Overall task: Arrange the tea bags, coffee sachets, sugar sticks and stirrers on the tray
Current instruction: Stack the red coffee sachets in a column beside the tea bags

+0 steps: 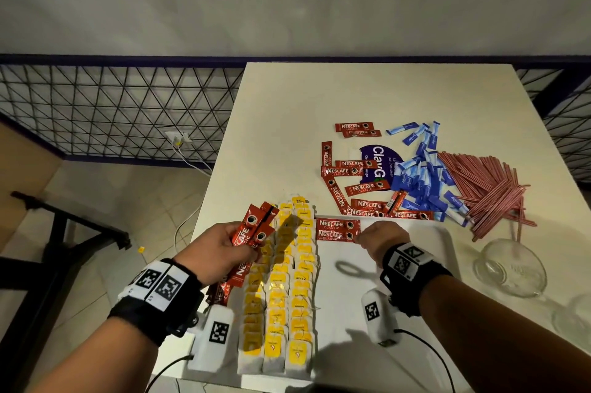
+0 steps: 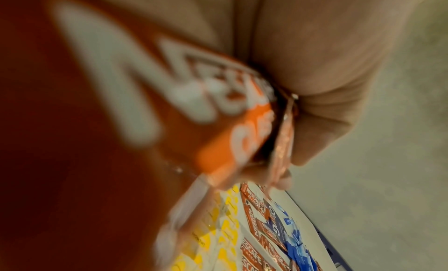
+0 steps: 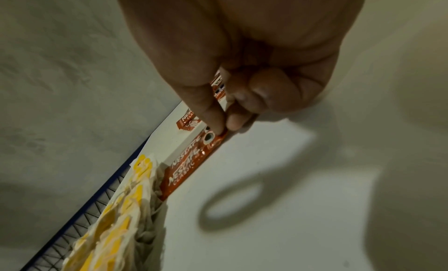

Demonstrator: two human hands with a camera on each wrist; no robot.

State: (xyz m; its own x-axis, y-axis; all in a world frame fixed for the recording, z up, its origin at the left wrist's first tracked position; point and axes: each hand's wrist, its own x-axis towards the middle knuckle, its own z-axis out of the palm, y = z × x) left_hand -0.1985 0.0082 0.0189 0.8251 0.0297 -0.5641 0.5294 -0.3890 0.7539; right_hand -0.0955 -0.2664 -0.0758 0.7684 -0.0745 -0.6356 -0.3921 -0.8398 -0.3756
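In the left wrist view, the bunch of coffee sachets filled the frame as a red blur, its lettering unreadable and cut off at the left edge. The right hand hid its own fingers in the head view. Two glass cups ran off the right edge. Print on the tea bags was too small to read.

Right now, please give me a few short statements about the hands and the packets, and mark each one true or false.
1. The left hand grips a bunch of Nescafe sachets. True.
2. The right hand holds a stirrer. False: its fingertips are on a Nescafe sachet on the tray.
3. The tea bags lie in rows on the tray. True.
4. The blue sugar sticks are already on the tray. False: they lie piled on the table beyond it.
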